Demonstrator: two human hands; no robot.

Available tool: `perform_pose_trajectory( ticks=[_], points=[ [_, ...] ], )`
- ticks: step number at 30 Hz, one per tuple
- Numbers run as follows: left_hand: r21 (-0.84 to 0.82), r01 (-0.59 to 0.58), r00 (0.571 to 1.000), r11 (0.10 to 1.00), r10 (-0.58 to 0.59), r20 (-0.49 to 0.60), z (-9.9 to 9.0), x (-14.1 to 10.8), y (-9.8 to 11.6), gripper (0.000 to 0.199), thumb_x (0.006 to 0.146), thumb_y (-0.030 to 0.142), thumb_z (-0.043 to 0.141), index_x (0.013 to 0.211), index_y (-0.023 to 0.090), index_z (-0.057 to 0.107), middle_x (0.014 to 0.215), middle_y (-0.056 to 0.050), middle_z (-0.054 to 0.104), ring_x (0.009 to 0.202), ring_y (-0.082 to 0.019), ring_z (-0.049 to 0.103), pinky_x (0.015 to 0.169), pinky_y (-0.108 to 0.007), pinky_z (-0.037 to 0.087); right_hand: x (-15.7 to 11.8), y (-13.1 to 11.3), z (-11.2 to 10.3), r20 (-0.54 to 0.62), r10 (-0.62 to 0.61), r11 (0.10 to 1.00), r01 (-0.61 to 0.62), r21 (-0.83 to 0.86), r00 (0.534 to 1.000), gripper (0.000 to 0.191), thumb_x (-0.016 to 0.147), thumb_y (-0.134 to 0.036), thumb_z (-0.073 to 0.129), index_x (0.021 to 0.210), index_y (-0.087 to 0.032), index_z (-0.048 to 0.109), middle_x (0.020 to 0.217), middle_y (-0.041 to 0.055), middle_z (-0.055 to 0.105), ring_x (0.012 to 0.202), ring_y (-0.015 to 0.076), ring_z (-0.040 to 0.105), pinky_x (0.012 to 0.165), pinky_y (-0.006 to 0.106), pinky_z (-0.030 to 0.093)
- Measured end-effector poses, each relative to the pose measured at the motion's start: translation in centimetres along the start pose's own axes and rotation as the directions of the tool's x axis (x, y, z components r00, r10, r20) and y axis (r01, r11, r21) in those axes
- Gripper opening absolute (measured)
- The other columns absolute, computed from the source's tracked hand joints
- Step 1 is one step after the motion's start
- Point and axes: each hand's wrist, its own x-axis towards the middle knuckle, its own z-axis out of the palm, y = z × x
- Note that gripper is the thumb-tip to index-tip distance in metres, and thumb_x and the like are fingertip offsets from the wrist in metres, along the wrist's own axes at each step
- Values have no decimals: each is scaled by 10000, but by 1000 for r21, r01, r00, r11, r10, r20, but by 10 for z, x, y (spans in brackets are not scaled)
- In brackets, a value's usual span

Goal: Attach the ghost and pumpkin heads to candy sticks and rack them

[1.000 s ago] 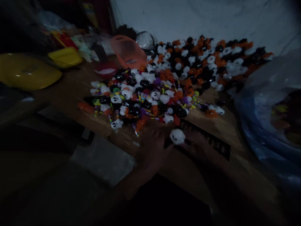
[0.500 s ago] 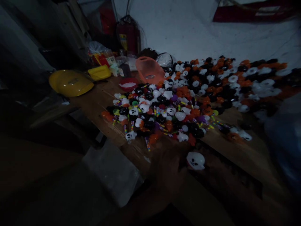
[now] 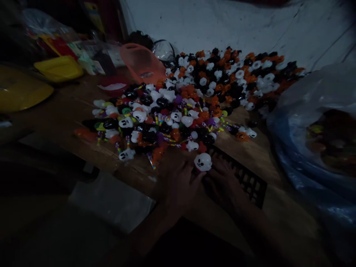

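Note:
A white plastic ghost head (image 3: pixel 203 162) with a black-printed face stands up between my two hands. My left hand (image 3: pixel 182 181) is closed around its lower left side, the thumb just under it. Close by on the right, my right hand (image 3: pixel 222 180) is curled with its fingers below the ghost; darkness hides what they grip. Beneath and beyond the right hand lies a black plastic grid tray (image 3: pixel 250 183). In front of both hands spreads a pile of ghost, pumpkin and black figures (image 3: pixel 167 122), several on tubes of coloured beads or candies.
A larger heap of loose figure heads (image 3: pixel 230 78) lies against the wall. To the right stands a clear and blue plastic bag (image 3: pixel 286 122) with items inside. An orange basket (image 3: pixel 141 63), a red bowl (image 3: pixel 112 87) and a yellow container (image 3: pixel 59 68) stand at the back left.
My view has swung right, bringing the open plastic bag into sight. The ghost head is still at my hands, and my right hand now shows more clearly beside it.

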Motion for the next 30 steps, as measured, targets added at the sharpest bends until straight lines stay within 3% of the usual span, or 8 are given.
perform_pose_trajectory(
  ticks=[3, 9, 14, 20, 25, 30],
  points=[
    [-28, -39, 999, 999, 39, -4, -2, 3, -2, 186, 870, 253, 540, 1026, 196, 624, 998, -44, 675, 902, -193, 626, 798, -315, 500, 1, -6, 0, 0, 26, 1000, -26, -6, 1000, 382, 889, -195, 472, 1267, -225, 519, 1317, 96, 478, 1224, 254, 415, 1001, 465, 364],
    [144, -191, 981, 971, 193, -5, 0, 2, -6, 158, 859, 157, 520, 945, 187, 649, 917, -56, 678, 848, -190, 625, 755, -310, 517, 1, -9, 2, -53, 39, 999, -38, 23, 998, 298, 890, -215, 491, 1181, -222, 558, 1286, 98, 506, 1198, 255, 442, 999, 486, 367],
    [223, -231, 972, 947, 215, 97, 4, 2, -7, 152, 871, 164, 506, 907, 179, 653, 915, -56, 673, 880, -181, 618, 793, -297, 514, -4, -4, 8, -116, -17, 1000, 15, -11, 993, 288, 884, -227, 493, 1163, -230, 564, 1237, 111, 531, 1207, 279, 435, 1020, 544, 326],
    [146, -76, 991, 986, 59, 119, -6, 2, -5, 176, 872, 225, 532, 993, 155, 638, 938, -56, 677, 843, -182, 629, 776, -305, 509, -2, -1, 5, -84, -59, 998, 57, -29, 995, 319, 887, -226, 491, 1202, -231, 547, 1264, 97, 518, 1184, 254, 460, 1045, 548, 295],
    [105, -178, 975, 978, 161, 155, -5, 8, -6, 209, 887, 306, 518, 940, 154, 651, 953, -62, 668, 894, -187, 617, 805, -312, 492, -1, -7, 4, -50, -32, 999, 31, -7, 998, 355, 885, -245, 471, 1231, -212, 542, 1275, 108, 507, 1191, 272, 448, 1024, 529, 339],
    [175, -220, 970, 960, 196, 144, -2, 10, -9, 198, 888, 273, 513, 912, 138, 657, 937, -80, 664, 942, -201, 606, 866, -346, 467, -2, -16, 2, -122, -19, 1000, 20, 7, 992, 291, 877, -271, 464, 1121, -207, 608, 1201, 118, 559, 1138, 292, 499, 957, 524, 417]
  ],
)
